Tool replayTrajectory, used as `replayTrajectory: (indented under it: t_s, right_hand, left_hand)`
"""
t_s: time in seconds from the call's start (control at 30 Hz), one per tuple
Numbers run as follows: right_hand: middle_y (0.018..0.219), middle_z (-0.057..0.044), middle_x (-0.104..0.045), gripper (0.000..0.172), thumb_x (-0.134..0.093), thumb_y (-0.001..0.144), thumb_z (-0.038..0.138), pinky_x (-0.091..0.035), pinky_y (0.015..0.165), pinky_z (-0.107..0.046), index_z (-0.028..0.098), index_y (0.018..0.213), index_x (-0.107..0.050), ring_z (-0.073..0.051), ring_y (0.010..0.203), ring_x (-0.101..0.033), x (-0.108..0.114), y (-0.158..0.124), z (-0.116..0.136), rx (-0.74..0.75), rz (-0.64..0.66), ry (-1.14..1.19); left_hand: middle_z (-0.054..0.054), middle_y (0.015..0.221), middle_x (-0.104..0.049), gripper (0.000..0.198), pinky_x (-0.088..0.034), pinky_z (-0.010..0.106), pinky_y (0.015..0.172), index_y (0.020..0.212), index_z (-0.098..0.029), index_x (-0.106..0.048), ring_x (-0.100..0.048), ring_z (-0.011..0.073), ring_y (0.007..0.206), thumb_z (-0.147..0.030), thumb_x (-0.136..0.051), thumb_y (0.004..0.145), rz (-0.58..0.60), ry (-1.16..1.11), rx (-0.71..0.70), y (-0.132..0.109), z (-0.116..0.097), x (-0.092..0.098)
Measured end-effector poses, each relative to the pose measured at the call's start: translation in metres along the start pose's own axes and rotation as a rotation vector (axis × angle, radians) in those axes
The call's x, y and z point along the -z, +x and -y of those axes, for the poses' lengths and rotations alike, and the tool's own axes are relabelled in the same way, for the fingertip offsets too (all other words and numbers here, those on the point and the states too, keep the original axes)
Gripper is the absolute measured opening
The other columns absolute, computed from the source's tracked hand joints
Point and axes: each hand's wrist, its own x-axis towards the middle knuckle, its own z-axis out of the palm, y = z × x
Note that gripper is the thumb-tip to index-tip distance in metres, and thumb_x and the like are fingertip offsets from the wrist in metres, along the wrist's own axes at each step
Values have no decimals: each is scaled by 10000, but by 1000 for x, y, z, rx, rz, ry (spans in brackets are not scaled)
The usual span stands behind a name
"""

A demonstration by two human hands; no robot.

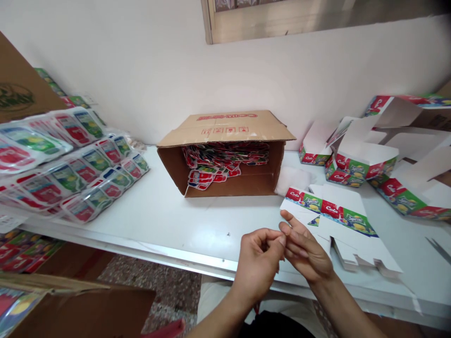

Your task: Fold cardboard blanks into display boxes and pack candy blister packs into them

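Observation:
My left hand (259, 260) and my right hand (305, 249) meet over the front edge of the white table (169, 220). The left hand's fingers are curled in a pinch against the fingers of the right hand. The right hand's fingers are stretched out toward the left, nothing visible in them. Just behind the right hand lies a flat white carton blank (338, 220) with a red, green and blue drinks-logo band. What the left pinch holds, if anything, is too small to see.
A brown cardboard box (225, 155) lies on its side at the back, open toward me, with printed packets inside. Stacks of wrapped packets (66, 159) fill the left. Folded printed cartons (366, 159) pile up at the right. Another brown box (81, 310) stands below left.

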Motion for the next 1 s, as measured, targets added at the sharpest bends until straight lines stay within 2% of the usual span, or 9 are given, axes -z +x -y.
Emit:
replayTrajectory:
  t_s: [0.23, 0.47, 0.53, 0.67, 0.8, 0.9, 1.0]
  right_hand:
    - [780, 48, -580, 374, -696, 788, 224, -276, 405, -141, 268, 1129, -548, 10, 394, -224, 1, 2, 2, 36, -11, -129]
    - [771, 35, -584, 366, -707, 782, 231, -281, 422, -160, 255, 1109, -544, -5, 421, -273, 1, 2, 1, 55, -34, -202]
    - [772, 34, -585, 366, -707, 781, 214, -273, 422, -147, 252, 1109, -548, 2, 423, -267, 2, 1, -1, 40, -28, -178]
    - [732, 52, -555, 351, -707, 767, 181, -246, 400, -112, 240, 1087, -575, 19, 408, -174, 2, 0, -5, -37, -20, -8]
    - [745, 57, -535, 350, -720, 744, 188, -245, 384, -109, 237, 1068, -598, 15, 411, -140, -1, -2, -8, -55, -34, 90]
    - [771, 46, -540, 347, -709, 770, 226, -290, 425, -136, 251, 1093, -584, 5, 429, -229, 4, -6, -2, -20, -30, -47]
    - [828, 2, -596, 299, -678, 809, 324, -375, 504, -199, 232, 1078, -586, -46, 512, -404, 35, -9, 21, -41, -59, -511]
  left_hand:
    - [-50, 510, -497, 238, -289, 186, 434, 789, -130, -705, -383, 51, 428, -354, -622, 791, -28, 105, -47, -2, 0, 0]
    - [-51, 502, -465, 258, -259, 185, 462, 593, -144, -584, -343, 57, 472, -312, -577, 789, -53, 180, -104, 0, -1, 2]
    - [-55, 498, -446, 229, -252, 188, 473, 579, -146, -570, -324, 57, 481, -275, -573, 769, -64, 170, -118, 0, -2, 2]
    - [-70, 459, -389, 179, -225, 199, 467, 554, -157, -544, -275, 53, 450, -235, -560, 715, -44, 24, -87, 5, 3, 2]
    - [-81, 443, -364, 110, -197, 205, 449, 607, -164, -569, -234, 51, 413, -207, -510, 689, 0, -97, -63, 9, 10, 6]
    - [-73, 458, -359, 180, -239, 210, 462, 621, -181, -520, -292, 71, 434, -266, -480, 775, 62, -50, -70, 6, 11, 15]
    - [-61, 473, -395, 331, -278, 212, 504, 604, -178, -493, -341, 81, 482, -412, -530, 836, 40, 189, -73, 1, 15, 30]
